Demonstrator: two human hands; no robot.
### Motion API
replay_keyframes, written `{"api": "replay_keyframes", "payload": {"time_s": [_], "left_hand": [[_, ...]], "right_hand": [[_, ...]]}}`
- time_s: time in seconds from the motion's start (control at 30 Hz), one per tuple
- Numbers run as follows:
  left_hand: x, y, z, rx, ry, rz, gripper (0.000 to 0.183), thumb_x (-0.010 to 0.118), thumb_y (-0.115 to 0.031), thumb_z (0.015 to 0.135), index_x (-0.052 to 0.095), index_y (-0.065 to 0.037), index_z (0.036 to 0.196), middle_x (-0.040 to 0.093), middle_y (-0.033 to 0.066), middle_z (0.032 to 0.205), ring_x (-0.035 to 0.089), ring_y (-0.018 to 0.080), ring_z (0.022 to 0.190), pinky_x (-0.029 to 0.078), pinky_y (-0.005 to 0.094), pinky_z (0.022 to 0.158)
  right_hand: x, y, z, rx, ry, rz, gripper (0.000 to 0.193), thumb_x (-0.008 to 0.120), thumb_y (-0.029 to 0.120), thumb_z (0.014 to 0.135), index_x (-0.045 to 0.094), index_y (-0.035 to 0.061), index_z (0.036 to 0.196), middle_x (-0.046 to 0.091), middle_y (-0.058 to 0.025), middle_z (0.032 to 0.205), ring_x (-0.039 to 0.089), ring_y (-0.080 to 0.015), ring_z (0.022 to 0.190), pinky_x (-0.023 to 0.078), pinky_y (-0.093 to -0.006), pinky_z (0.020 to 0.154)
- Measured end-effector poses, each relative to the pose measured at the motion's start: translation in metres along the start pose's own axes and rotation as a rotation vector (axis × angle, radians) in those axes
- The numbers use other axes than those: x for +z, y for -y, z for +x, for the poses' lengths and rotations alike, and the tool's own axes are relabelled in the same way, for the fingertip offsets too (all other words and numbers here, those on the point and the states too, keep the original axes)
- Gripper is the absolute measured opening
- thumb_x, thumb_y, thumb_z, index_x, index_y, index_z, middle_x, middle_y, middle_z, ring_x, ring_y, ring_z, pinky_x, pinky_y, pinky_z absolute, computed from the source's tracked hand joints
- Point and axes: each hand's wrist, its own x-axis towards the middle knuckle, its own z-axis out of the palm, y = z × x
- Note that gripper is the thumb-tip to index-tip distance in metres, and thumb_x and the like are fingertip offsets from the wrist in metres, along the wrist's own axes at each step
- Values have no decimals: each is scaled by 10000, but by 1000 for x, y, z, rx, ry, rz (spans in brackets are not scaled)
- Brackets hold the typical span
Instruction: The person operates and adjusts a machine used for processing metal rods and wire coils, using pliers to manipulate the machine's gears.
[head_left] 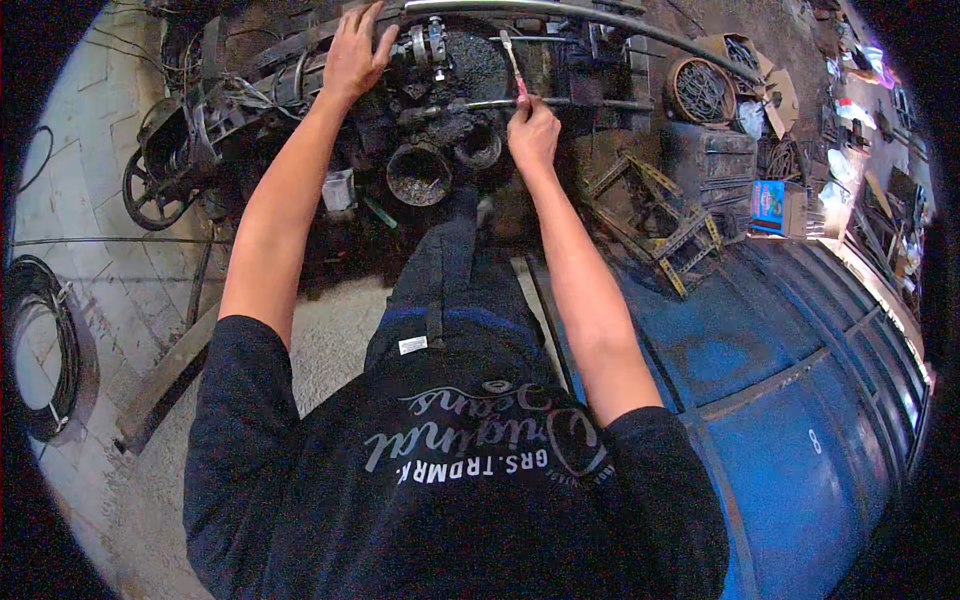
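In the head view, a slender brush-like tool (pixel 515 68) is held just past 12 o'clock by the right hand (pixel 533 133); its lower end is pinched between closed fingers, and its pale tip is pointed towards 12, beside a dark granular mass (pixel 470 68). At 11 o'clock the left hand (pixel 355 50) is placed over the dark machine, its fingers extended and slightly parted; whether anything is gripped cannot be told. From the right hand, two round containers (pixel 418 177) are seen towards 9 o'clock. A spoked handwheel (pixel 157 190) is seen at 10, a blue metal surface (pixel 780 420) at 4.
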Motion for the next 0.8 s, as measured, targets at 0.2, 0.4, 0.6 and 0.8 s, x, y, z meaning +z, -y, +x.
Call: {"api": "replay_keyframes", "payload": {"time_s": [0.2, 0.4, 0.6, 0.8], "left_hand": [[1, -9, 3, -375, 42, -131, 565, 523, -423, 915, 472, -15, 1303, 436, 252, 1342, 403, 398, 1260, 330, 440, 1049], [3, -5, 1, -191, 39, -138, 504, 549, -355, 902, 494, -5, 1261, 490, 239, 1267, 459, 403, 1187, 373, 425, 1014], [4, -2, -1, -129, 24, -141, 481, 572, -319, 889, 503, -10, 1252, 508, 228, 1247, 476, 395, 1170, 388, 423, 999], [-1, -5, 1, -147, 70, -164, 483, 579, -317, 883, 504, -11, 1249, 516, 223, 1241, 481, 395, 1168, 393, 423, 996]], "right_hand": [[5, 6, 2, 54, 19, -1, 244, 551, 186, 892, 650, -35, 921, 622, -287, 736, 610, -462, 720, 467, -517, 669], [7, 10, 1, 30, -6, -30, 256, 548, 191, 890, 650, -42, 920, 622, -295, 743, 606, -473, 720, 471, -513, 672], [-2, 6, 4, -15, -55, -50, 265, 545, 197, 891, 653, -44, 880, 623, -293, 753, 611, -464, 712, 466, -525, 666], [0, 17, 1, 39, 0, -62, 253, 525, 170, 898, 655, -45, 868, 615, -299, 740, 610, -465, 724, 463, -529, 675]]}}
